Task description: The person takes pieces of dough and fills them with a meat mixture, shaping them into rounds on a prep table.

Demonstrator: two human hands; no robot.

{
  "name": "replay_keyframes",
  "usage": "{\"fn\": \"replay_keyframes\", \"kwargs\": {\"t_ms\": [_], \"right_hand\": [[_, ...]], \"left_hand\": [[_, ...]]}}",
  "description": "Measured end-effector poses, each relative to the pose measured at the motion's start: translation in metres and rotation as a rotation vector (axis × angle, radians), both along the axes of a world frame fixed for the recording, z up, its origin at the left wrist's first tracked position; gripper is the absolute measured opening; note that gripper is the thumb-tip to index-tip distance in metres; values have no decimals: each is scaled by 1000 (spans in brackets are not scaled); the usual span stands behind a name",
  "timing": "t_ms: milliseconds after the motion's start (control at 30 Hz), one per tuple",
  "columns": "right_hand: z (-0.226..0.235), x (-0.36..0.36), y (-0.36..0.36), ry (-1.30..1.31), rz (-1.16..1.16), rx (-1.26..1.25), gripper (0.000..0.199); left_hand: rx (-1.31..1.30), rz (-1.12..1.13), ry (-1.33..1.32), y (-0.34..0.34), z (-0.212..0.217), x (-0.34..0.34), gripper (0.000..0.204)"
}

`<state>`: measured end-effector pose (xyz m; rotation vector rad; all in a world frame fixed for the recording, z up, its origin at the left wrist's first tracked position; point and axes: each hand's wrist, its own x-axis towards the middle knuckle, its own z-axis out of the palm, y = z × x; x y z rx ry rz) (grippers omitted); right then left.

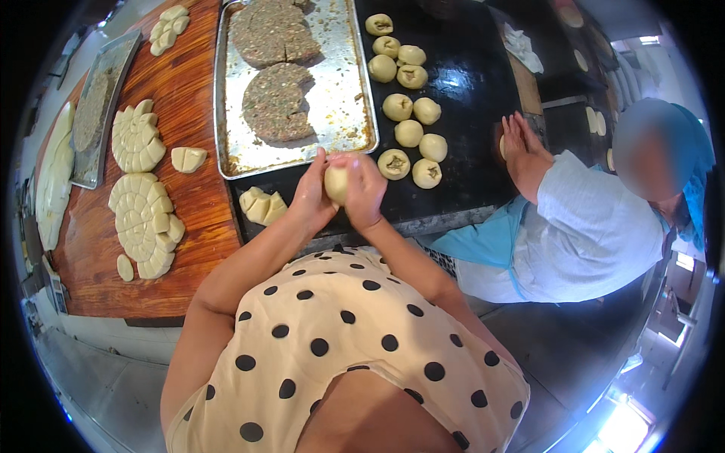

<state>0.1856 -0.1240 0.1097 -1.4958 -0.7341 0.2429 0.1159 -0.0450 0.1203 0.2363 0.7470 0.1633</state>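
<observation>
Between my two hands is a round, pale dough ball (336,184), held just in front of the metal tray's near edge. My left hand (310,192) cups it from the left with the fingers pointing up. My right hand (364,190) wraps it from the right, fingers curled over its top. The tray (332,90) carries two thick rounds of minced filling (278,106), each with a part cut away. Close to my left wrist lie a few cut dough pieces (262,206). Right of my hands, several filled dough balls (408,134) sit on the black surface, some with filling showing on top.
On the wooden table (196,264) at left are dough rounds cut into pieces (143,219), a smaller filling tray (106,106) and a long dough strip (54,181). A co-worker (589,226) in a blue cap stands at right, a hand on the black surface (476,143). A white cloth (522,49) lies beyond.
</observation>
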Motion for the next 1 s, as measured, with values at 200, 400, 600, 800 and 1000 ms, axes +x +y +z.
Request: {"fn": "replay_keyframes", "kwargs": {"t_ms": [200, 400, 600, 800, 1000], "right_hand": [[34, 148, 8, -145, -498, 69, 36], [-62, 317, -43, -566, -781, -467, 31], [-80, 134, -8, -291, -1, -402, 22], [-126, -69, 30, 90, 634, -538, 41], [-158, -103, 61, 23, 541, -794, 54]], "left_hand": [[563, -82, 182, 43, -31, -37, 41], [996, -59, 606, 100, -78, -150, 18], [1158, -214, 865, 43, -116, -203, 21], [324, 115, 806, 6, -119, -183, 47], [106, 281, 596, 19, -127, -186, 24]]}}
